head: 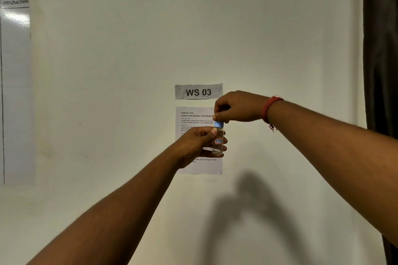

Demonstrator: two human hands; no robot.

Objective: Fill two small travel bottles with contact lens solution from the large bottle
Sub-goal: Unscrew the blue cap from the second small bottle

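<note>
Small bottle: a small clear bottle [218, 142] is held upright just right of the middle of the frame, in front of the wall. A little white sticker with red and blue marks is seen on its side.
Cap: a light blue cap [219, 124] is seen on top of the bottle.
Left hand: the left hand [197, 144] is wrapped round the body of the bottle. The thumb is laid across the front near the neck, and the fingertips are seen on the far side.
Right hand: the right hand [238, 106] is held just above the bottle. The blue cap is pinched by its thumb and fingers.
Wrist thread: a red thread [270, 109] is tied round the right wrist.
Arms: both bare arms are stretched up from the bottom corners of the frame.
Sign: a grey paper sign [198, 91] marked "WS 03" is stuck on the wall, just above the hands.
Task sheet: a white printed sheet [193, 118] is stuck below the sign. Part of it is hidden by the hands.
Whiteboard: a shiny board [16, 84] with handwriting is seen at the left edge of the frame.
Curtain: a dark curtain [380, 49] is hung at the right edge.
Shadow: a dark shadow of the arms is cast on the wall, lower right of the middle.
</note>
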